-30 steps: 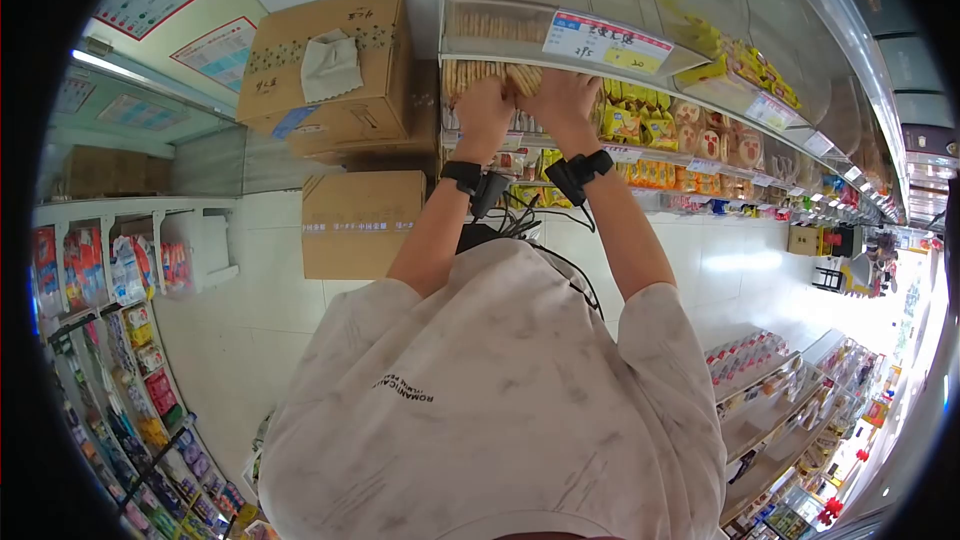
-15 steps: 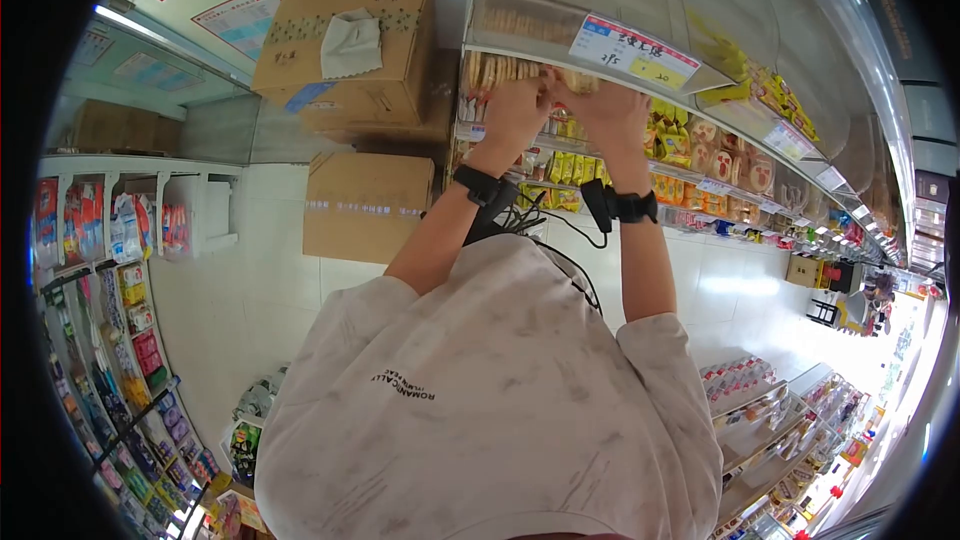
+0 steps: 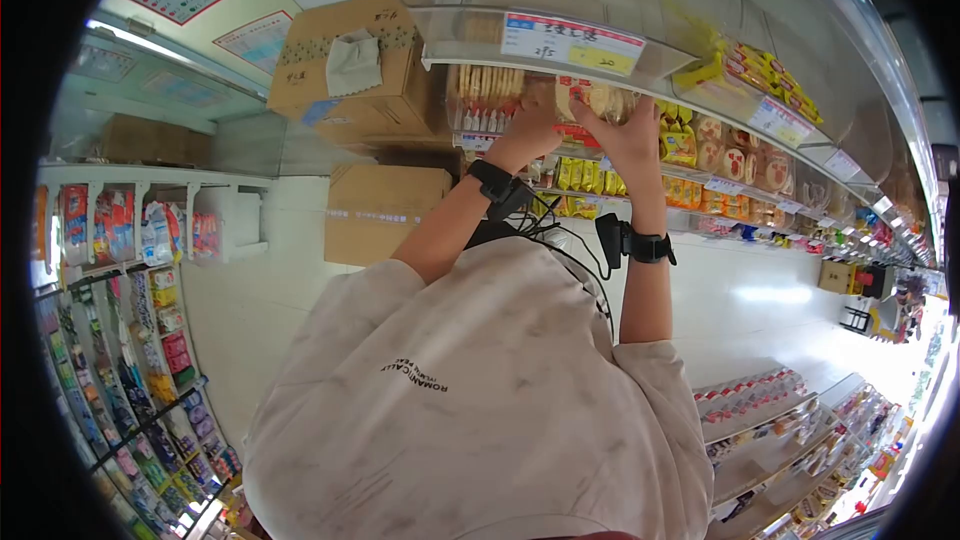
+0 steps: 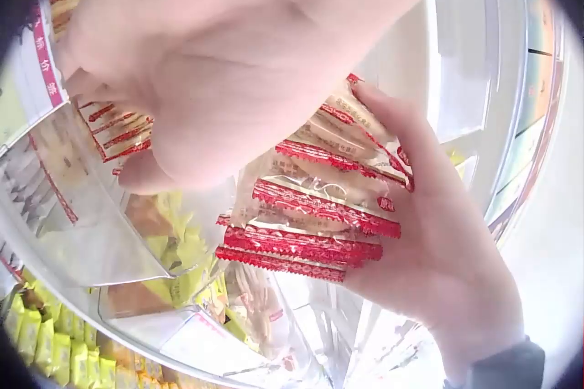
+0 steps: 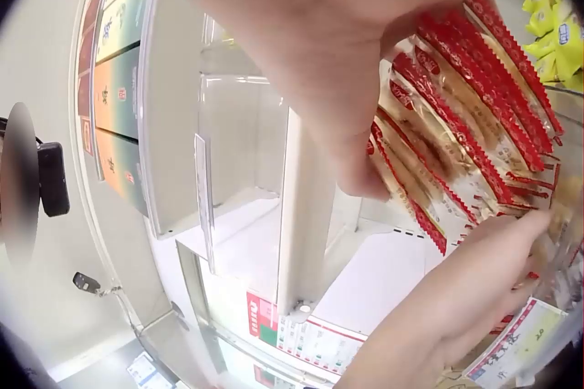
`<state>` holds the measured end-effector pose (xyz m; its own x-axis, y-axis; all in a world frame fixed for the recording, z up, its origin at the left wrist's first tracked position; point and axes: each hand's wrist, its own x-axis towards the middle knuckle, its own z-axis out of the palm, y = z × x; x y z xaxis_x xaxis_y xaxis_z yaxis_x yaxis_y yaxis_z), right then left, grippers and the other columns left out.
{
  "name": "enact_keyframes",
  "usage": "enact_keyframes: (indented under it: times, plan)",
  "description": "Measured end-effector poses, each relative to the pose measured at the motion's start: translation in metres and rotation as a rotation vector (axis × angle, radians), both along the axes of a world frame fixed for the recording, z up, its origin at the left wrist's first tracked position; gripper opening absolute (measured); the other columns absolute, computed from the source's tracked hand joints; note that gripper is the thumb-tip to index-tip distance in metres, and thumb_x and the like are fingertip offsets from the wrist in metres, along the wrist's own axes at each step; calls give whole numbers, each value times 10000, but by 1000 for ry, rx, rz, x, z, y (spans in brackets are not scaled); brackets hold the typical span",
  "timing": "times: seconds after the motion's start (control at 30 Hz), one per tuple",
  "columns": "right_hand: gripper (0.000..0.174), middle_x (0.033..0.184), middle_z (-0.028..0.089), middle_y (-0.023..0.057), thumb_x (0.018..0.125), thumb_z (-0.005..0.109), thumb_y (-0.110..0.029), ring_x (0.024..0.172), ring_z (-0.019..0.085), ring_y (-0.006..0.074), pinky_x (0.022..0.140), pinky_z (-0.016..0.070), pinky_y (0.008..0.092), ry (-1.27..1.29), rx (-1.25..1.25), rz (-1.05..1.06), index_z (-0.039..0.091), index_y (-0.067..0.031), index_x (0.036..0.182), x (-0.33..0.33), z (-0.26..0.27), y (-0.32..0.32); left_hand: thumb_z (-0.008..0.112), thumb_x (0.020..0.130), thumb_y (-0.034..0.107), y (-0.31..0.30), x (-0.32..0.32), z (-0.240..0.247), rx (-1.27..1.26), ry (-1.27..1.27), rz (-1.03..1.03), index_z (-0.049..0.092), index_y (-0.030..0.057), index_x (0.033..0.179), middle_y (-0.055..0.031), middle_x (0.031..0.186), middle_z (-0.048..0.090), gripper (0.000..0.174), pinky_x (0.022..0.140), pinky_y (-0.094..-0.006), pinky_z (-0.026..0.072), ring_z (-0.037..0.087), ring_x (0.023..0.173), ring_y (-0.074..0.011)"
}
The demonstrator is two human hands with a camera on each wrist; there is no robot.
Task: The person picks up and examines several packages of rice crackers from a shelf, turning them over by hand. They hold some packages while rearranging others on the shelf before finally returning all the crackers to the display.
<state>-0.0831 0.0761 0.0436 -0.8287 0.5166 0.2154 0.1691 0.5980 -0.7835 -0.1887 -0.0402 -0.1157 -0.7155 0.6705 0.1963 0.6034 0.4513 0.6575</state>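
Observation:
In the head view, both hands reach into a clear shelf bin under a price label. My right hand (image 3: 632, 145) grips a bunch of flat, round crackers (image 5: 456, 124) in clear wrappers with red crimped edges, thumb on one side and fingers on the other. Close to its left is my left hand (image 3: 530, 135), fingers extended near more of the same packs (image 4: 119, 134). From the right wrist camera, the left fingertips (image 5: 534, 225) lie right at the lower end of the bunch. A row of upright packs (image 3: 487, 88) stands left of the left hand.
A price label (image 3: 573, 43) hangs on the clear bin front above the hands. Yellow snack packs (image 3: 678, 140) and other goods fill the shelves to the right. Cardboard boxes (image 3: 390, 205) stand to the left. Black cables (image 3: 560, 230) hang between the wrists.
Both hands have moved right along the bin, and the right hand has drawn the bunch of crackers away from the left row. The head view has shifted slightly.

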Motion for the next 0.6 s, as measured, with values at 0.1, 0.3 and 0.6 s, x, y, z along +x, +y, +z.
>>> enact_keyframes:
  times: [0.1, 0.3, 0.6]
  plan:
    - [766, 1207, 650, 215, 718, 893, -301, 1080, 651, 315, 950, 507, 427, 19, -26, 5, 519, 24, 1303, 4, -3, 4, 628, 875, 186, 3, -3, -4, -93, 129, -31, 420, 44, 1464, -285, 1445, 454, 641, 954, -479, 485, 551, 1259, -371]
    - [886, 1268, 628, 194, 718, 890, -322, 1141, 612, 325, 999, 471, 435, 92, -126, 111, 419, -9, 1399, 14, -2, 13, 689, 881, 392, 3, -17, 58, 171, -413, -154, 613, 46, 1289, -223, 1181, 680, 541, 912, -419, 510, 655, 1107, -350]
    - [1008, 1365, 527, 235, 704, 889, -400, 1287, 450, 394, 1085, 373, 486, -19, -167, 81, 353, -12, 1465, 31, 6, 9, 788, 781, 412, 33, -53, -86, 228, -174, 251, 621, -12, 1174, -199, 1007, 722, 602, 773, -462, 556, 703, 867, -409]
